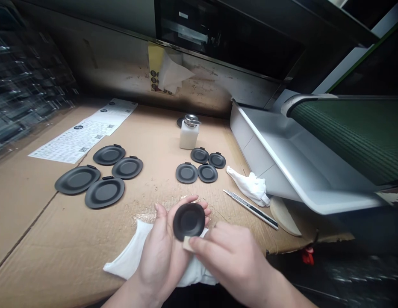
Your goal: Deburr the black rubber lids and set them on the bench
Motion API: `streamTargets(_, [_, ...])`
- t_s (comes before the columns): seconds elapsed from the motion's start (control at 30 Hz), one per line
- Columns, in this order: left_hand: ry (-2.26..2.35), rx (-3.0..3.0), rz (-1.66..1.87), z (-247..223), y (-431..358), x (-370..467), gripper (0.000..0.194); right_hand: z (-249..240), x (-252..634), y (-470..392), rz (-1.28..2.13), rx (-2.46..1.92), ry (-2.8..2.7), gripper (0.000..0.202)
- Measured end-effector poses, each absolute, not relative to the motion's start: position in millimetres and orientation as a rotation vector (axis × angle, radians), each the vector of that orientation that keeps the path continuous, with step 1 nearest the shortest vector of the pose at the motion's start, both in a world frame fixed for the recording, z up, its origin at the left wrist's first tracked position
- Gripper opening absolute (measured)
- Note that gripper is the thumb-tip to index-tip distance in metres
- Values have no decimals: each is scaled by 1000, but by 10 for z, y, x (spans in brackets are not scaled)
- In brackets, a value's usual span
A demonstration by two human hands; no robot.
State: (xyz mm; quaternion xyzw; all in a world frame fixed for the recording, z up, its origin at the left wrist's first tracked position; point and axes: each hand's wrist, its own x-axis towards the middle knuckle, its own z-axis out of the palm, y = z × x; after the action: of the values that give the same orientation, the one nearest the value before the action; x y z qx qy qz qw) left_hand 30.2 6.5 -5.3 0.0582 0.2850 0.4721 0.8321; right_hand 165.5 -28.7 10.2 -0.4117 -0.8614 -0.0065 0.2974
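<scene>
A black rounded plastic piece with a shallow dished middle (190, 220) lies in the upturned palm of my left hand (163, 239), whose fingers support it from behind. My right hand (234, 252) pinches a small beige block (187, 244) between thumb and finger. The block touches the near edge of the black piece. Beneath both hands a white cloth (130, 252) is spread on the cardboard-covered table (51, 239). Several similar smaller black pieces (186, 173) lie beyond my hands, and several larger ones (105, 192) are grouped to the left.
A pump bottle (189, 136) stands at the back. A utility knife (250, 208), crumpled white cloth (248, 186) and pale disc (284, 216) lie right, beside a grey bin (263, 156). Behind it is a green conveyor belt (355, 132). Label sheets (80, 137) and clear trays (25, 85) are left.
</scene>
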Motion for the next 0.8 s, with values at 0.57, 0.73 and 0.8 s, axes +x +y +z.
streamTargets(0.57, [575, 186, 1030, -74, 70, 317, 51, 51, 1543, -249, 152, -1316, -1993, 17])
streamTargets(0.73, [612, 152, 1008, -76, 74, 312, 53, 146, 1544, -205, -49, -1313, -1938, 20])
streamTargets(0.8, [604, 160, 992, -84, 63, 308, 56, 119, 1430, -180, -129, -1241, -2047, 21])
